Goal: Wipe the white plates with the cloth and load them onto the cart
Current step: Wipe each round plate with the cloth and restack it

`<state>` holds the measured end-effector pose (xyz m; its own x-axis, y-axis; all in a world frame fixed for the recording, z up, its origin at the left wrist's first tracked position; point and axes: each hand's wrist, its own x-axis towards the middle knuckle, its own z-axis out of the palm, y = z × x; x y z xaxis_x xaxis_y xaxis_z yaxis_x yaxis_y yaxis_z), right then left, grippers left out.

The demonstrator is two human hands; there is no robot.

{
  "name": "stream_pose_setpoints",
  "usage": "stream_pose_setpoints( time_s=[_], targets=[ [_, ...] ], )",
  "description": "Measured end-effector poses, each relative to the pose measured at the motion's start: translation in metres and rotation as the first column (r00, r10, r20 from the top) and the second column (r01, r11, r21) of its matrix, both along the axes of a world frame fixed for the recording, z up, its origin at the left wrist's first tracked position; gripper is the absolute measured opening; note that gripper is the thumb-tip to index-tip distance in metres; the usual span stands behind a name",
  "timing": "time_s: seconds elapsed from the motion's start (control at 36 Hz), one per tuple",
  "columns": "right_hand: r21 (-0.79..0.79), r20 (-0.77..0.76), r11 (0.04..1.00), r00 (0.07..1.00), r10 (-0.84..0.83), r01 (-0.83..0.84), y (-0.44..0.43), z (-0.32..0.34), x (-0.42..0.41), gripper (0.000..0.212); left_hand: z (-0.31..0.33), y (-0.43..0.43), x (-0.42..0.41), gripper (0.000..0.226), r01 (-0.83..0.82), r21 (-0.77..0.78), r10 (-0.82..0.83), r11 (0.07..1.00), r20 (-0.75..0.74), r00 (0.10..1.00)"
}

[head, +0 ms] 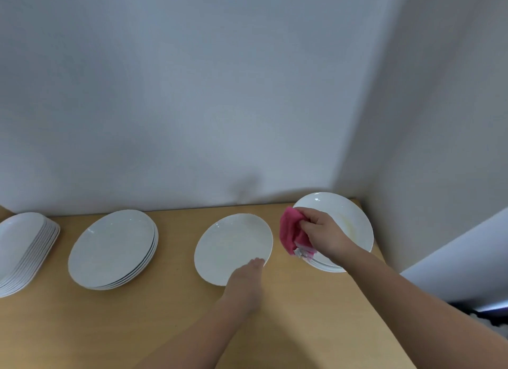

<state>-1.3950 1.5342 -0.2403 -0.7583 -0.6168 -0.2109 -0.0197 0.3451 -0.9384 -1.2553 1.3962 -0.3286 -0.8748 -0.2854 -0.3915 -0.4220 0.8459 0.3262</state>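
Wiping looks about to begin: left hand (246, 276) touches the single plate (233, 242) at its near rim, grip unclear, while right hand (323, 231), just right of that plate, clutches the pink cloth (290, 232), which should next cross onto it.

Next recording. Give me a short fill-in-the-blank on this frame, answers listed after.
1. The right hand grips a ____ cloth.
2. The left hand touches the single plate, one of ____ plate groups on the table.
3. The tallest stack stands at the table's far ____ end.
Missing words: pink; four; left.
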Motion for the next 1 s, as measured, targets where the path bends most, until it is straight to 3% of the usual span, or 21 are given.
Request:
stream_pose_setpoints(
  time_s=[0.17,0.36,0.61,0.86,1.0],
  targets=[
    [-0.1,0.073,0.991,0.993,0.096,-0.089,-0.016,0.01,0.004,0.04,0.042,-0.025,0.0,0.036,-0.203,0.021,0.203,0.979,-0.206,0.957],
    [-0.185,0.083,0.972,0.984,0.16,-0.142,-0.042,0.036,0.012,0.033,0.082,-0.053,0.009,0.022,-0.392,0.303,0.488,0.869,-0.386,0.783],
    [-0.079,-0.039,0.984,0.987,0.156,-0.159,-0.072,0.051,0.024,0.04,0.103,-0.065,0.041,0.024,-0.4,0.676,0.713,0.619,-0.27,0.647],
    [0.033,-0.055,0.967,0.965,0.255,-0.254,-0.109,0.041,0.053,0.038,0.091,-0.076,0.067,0.022,-0.418,0.777,0.801,0.471,-0.178,0.572],
    [-0.011,-0.031,0.965,0.964,0.262,-0.263,-0.131,0.032,0.067,0.027,0.091,-0.087,0.074,0.022,-0.424,0.801,0.821,0.423,-0.14,0.554]
  ],
)
